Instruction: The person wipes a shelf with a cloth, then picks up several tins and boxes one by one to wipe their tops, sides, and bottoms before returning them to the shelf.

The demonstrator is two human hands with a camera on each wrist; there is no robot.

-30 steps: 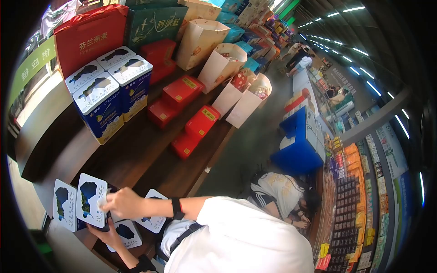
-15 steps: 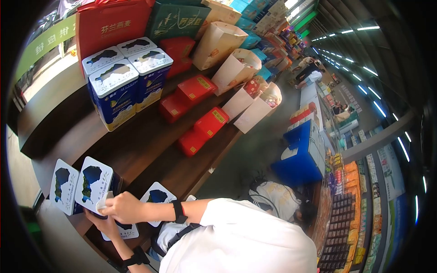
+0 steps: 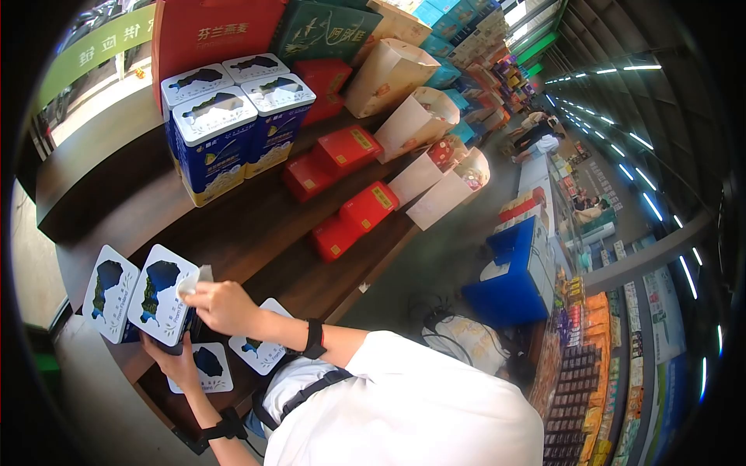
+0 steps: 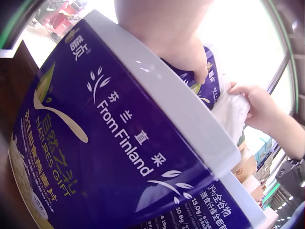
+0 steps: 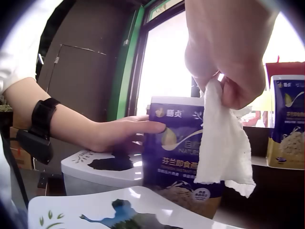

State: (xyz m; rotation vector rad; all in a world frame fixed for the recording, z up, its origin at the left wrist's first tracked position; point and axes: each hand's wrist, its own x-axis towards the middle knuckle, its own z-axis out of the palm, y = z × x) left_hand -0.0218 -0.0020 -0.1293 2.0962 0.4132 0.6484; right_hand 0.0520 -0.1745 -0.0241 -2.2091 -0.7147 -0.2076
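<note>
The left hand [image 3: 172,363] grips 1 oat tin [image 3: 159,291], best held steady. The right hand [image 3: 227,307] pinches a white cloth [image 5: 221,152] at it.

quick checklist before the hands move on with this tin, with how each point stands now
1. White cloth pinched in the right hand: ok
2. Cloth spread flat: not ok, bunched at the fingers with its end hanging loose
3. Left hand gripping the blue tin: ok
4. Tin's base resting on the shelf: cannot tell, its underside is hidden
5. Right forearm off the tin beneath it: cannot tell, they overlap in the head view
</note>
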